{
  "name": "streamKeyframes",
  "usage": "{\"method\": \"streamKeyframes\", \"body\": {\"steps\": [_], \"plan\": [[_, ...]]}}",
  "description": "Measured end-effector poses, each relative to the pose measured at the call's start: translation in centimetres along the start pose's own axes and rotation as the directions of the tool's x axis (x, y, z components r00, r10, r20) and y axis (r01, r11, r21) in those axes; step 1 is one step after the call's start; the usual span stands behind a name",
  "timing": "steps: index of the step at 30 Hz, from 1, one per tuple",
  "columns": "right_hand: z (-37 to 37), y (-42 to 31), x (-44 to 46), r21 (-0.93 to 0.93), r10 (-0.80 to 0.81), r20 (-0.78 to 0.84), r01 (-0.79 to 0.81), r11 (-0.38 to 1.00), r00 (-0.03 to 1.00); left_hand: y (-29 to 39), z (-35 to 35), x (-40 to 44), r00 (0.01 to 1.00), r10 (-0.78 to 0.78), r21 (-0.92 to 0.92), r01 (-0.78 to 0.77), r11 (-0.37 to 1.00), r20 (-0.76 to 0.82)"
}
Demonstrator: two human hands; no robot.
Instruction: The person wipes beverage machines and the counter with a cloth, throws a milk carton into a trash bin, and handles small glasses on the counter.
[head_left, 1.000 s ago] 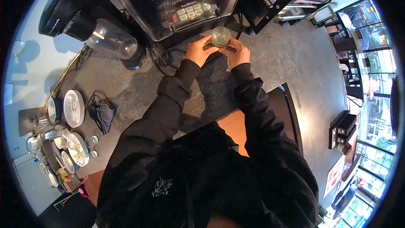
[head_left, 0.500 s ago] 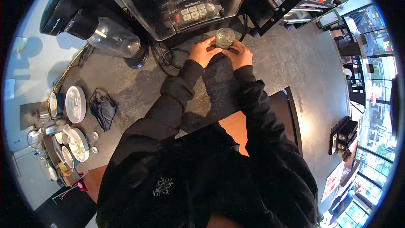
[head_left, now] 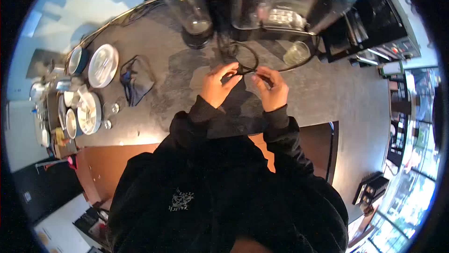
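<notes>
My left hand [head_left: 218,86] hovers over the dark counter [head_left: 187,84], thumb and fingers apart, with nothing in it. Opposite it, my right hand [head_left: 272,90] is loosely curled, its thumb and fingers parted and no object showing between them. A black cable [head_left: 256,58] loops on the counter just beyond my fingertips. Past my right hand a small clear drinking glass [head_left: 295,54] stands on the counter, apart from both hands. Behind the glass is a machine with a clear cover and a button panel [head_left: 286,19], blurred in this view.
A grinder-like appliance with a clear cylinder [head_left: 194,19] stands at the back. To the left are a white round dish [head_left: 103,66], a dark cloth [head_left: 136,80], another dish with utensils [head_left: 89,112] and small glasses [head_left: 115,108]. A black machine [head_left: 369,33] occupies the back right.
Both hands have let go of the glass and drawn back toward my body. The glass stays in front of the button-panel machine. The camera view has turned, shifting the whole scene.
</notes>
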State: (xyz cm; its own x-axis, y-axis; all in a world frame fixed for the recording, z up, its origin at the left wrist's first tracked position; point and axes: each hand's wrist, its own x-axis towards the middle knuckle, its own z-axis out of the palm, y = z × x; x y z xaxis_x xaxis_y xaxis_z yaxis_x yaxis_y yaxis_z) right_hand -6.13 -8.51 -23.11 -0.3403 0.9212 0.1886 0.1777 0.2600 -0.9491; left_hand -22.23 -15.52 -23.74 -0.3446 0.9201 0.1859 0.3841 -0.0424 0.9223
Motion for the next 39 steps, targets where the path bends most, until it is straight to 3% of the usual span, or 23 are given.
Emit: {"method": "streamKeyframes", "body": {"steps": [9, 17, 19, 21, 26, 31, 33, 39], "plan": [[12.5, -5.1, -3.6, 0.235, -0.01, 0.339, -0.075, 0.969, 0.941, -1.1, -12.4, -8.5, 0.91, -0.054, 0.088, 0.098, 0.991, -0.411], [24.7, -8.7, -10.1, 0.197, -0.007, 0.51, -0.109, 0.974, 0.86, -3.9, -23.4, -17.9, 0.822, -0.107, 0.063, 0.171, 0.983, -0.559], [27.9, -9.9, -12.2, 0.216, 0.016, 0.537, -0.156, 0.964, 0.843, -4.5, -26.3, -20.3, 0.803, -0.11, 0.07, 0.185, 0.98, -0.586], [30.9, -11.0, -14.0, 0.134, -0.075, 0.507, 0.008, 0.991, 0.858, -5.3, -29.3, -22.3, 0.787, -0.106, 0.08, 0.193, 0.978, -0.608], [36.8, -12.5, -16.9, 0.119, -0.071, 0.562, 0.004, 0.993, 0.824, -7.1, -34.7, -26.4, 0.739, -0.115, 0.075, 0.219, 0.973, -0.664], [40.7, -13.7, -17.5, 0.038, -0.027, 0.734, -0.001, 0.999, 0.678, -9.8, -37.1, -27.9, 0.684, -0.134, 0.095, 0.286, 0.954, -0.717], [41.8, -13.8, -17.7, -0.048, -0.083, 0.703, 0.163, 0.985, 0.706, -10.4, -37.5, -27.7, 0.694, -0.144, 0.1, 0.299, 0.949, -0.706], [43.8, -12.9, -17.6, -0.053, -0.076, 0.712, 0.161, 0.985, 0.698, -13.2, -37.8, -27.5, 0.742, -0.206, 0.062, 0.316, 0.947, -0.638]]}}
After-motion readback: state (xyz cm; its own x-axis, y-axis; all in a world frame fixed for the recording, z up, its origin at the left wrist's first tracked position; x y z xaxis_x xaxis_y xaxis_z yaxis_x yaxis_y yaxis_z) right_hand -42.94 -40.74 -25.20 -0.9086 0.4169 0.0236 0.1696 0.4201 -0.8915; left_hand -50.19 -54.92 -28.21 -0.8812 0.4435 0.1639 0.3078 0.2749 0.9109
